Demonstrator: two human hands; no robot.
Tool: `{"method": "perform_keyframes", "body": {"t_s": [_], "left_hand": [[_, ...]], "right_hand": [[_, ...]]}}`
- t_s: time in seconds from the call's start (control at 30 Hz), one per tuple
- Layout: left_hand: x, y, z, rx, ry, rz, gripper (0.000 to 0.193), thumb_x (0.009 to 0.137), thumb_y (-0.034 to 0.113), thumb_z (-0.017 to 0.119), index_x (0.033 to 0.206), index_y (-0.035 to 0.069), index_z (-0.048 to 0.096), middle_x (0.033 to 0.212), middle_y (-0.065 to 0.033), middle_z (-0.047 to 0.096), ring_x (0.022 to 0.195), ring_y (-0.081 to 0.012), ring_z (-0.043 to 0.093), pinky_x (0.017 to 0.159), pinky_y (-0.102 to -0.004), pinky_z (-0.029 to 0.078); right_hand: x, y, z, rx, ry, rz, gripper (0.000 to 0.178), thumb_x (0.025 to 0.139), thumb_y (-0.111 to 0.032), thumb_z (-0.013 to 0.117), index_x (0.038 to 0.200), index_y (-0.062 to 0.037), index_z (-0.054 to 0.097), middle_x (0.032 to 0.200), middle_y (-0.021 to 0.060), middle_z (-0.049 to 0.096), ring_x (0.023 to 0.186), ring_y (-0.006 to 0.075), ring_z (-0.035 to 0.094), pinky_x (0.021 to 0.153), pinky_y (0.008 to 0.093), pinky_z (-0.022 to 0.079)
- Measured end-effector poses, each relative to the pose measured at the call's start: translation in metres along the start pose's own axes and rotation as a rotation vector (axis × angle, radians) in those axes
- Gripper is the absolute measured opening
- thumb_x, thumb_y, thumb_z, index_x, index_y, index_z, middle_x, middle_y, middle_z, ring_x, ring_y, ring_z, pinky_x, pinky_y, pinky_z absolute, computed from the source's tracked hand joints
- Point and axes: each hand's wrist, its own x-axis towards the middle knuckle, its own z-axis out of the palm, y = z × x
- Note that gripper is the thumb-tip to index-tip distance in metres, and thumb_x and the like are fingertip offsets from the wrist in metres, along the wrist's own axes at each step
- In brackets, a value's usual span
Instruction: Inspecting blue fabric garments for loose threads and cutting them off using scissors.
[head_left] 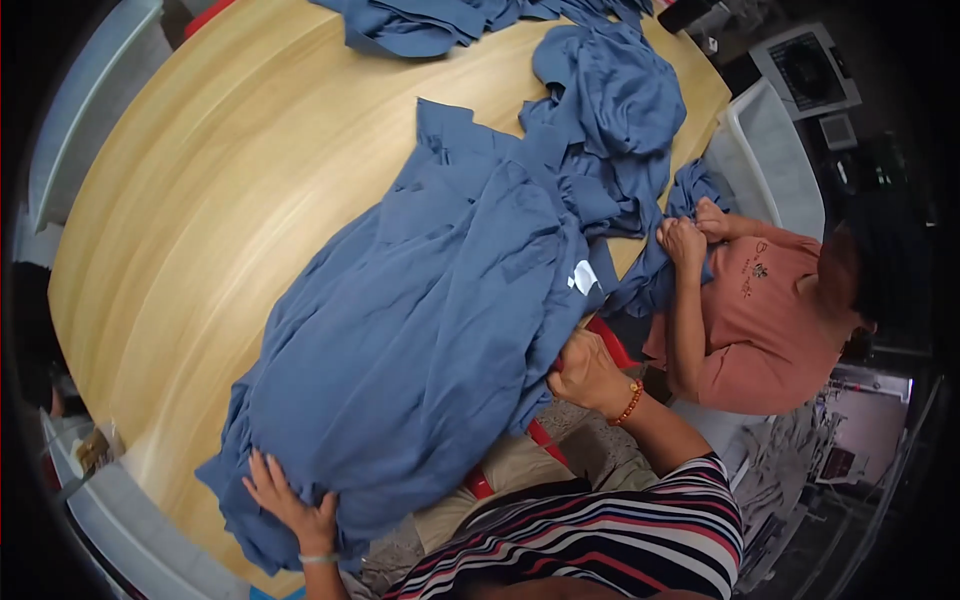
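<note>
Both our hands rest on the blue garment pile (420, 330): left hand (290, 500) fingers spread flat, right hand (585, 372) grasping its edge on the wooden table (200, 220).

A small white label (583, 277) shows on the blue cloth (420, 330); a dark, white-framed screen (806, 68) sits upper right.
</note>
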Motion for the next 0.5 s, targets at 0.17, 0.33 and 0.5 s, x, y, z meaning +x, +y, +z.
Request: {"method": "perform_keyframes", "body": {"t_s": [0.17,0.33,0.5], "left_hand": [[-0.012,-0.007,0.013,0.010,0.072,0.008,0.090,0.084,0.068,0.047,0.139,-0.003,0.036,0.140,-0.0258,0.038,0.132,-0.0403,0.035,0.112,-0.0564,0.016],[-0.010,-0.006,0.017,0.004,0.205,0.001,0.090,0.080,0.073,0.047,0.127,-0.003,0.053,0.128,-0.0241,0.053,0.120,-0.0404,0.048,0.105,-0.0550,0.028],[-0.008,-0.003,0.017,-0.012,0.226,-0.006,0.092,0.080,0.073,0.046,0.130,-0.003,0.050,0.130,-0.0245,0.051,0.122,-0.0415,0.045,0.107,-0.0558,0.025]], "right_hand": [[-0.007,0.009,0.026,0.180,0.082,-0.019,0.029,0.063,-0.006,0.057,0.090,0.0032,0.058,0.087,0.0245,0.059,0.084,0.0433,0.057,0.075,0.0479,0.047],[-0.009,0.010,0.031,0.197,0.168,-0.008,0.033,0.060,-0.003,0.057,0.093,0.0016,0.060,0.085,0.0228,0.060,0.078,0.0431,0.058,0.071,0.0446,0.047],[-0.011,0.016,0.041,0.199,0.206,-0.035,0.032,0.062,-0.002,0.057,0.093,0.0012,0.060,0.084,0.0215,0.061,0.077,0.0418,0.059,0.069,0.0437,0.048]]}}
